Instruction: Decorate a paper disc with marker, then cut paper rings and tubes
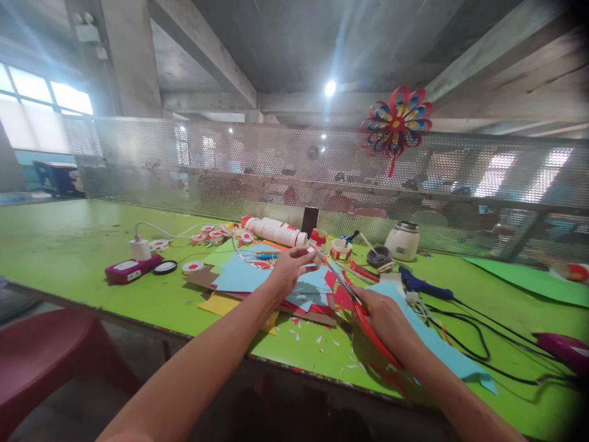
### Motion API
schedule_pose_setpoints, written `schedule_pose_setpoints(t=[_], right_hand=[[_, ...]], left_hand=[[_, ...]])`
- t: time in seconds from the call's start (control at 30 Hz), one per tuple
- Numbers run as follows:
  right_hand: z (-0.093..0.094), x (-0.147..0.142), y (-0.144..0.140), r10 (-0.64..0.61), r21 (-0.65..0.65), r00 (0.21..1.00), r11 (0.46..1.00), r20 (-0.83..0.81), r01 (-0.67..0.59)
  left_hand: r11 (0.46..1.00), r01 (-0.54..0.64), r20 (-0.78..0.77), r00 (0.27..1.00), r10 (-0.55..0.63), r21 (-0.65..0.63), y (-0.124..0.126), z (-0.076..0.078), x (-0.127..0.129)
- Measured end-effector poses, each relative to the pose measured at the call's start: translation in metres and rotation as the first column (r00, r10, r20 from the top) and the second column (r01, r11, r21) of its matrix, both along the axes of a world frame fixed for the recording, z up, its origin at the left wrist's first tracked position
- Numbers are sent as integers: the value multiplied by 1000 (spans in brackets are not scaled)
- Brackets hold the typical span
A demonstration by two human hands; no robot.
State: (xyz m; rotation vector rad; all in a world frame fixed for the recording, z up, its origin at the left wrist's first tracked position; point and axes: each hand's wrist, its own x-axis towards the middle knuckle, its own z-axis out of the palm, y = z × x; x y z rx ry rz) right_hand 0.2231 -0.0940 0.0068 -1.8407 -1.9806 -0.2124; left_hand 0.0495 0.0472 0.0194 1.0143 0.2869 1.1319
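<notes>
My right hand (385, 319) is closed round the red handles of a pair of scissors (368, 328), whose blades point up and to the left. At the blade tips, my left hand (292, 270) pinches a small white piece (311, 250), too small to make out fully. Both hands are above the table's middle. Beneath the left hand lie light blue paper sheets (239, 275), over brown cardboard (202, 280) and yellow paper (219, 305). White and red paper scraps (319, 339) are scattered near the table's front edge.
Behind the hands are a white-and-red roll (276, 232), a dark phone (310, 218), small tubs (341, 249) and a cream jar (403, 240). A blue glue gun (426, 285) with black cords lies right. A purple power strip (133, 269) sits left. A paper flower (396, 124) hangs above the mesh screen.
</notes>
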Motion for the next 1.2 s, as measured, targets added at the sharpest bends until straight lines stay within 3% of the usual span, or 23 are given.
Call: schedule_pose_setpoints(t=[0.7,0.83,1.0,1.2], right_hand=[[9,-6,-4,21,-10,995,1000,-96,-22],[7,-2,-2,-10,71,992,997,-125,20],[6,4,1,-145,158,982,974,-125,164],[6,2,0,-120,179,984,973,-132,143]], left_hand=[[1000,18,16,1000,-18,-8,-2,0,1],[1000,26,47,999,-25,-8,-1,2,1],[999,35,70,997,-34,-17,1,2,0],[998,66,84,994,-65,-11,0,5,-2]])
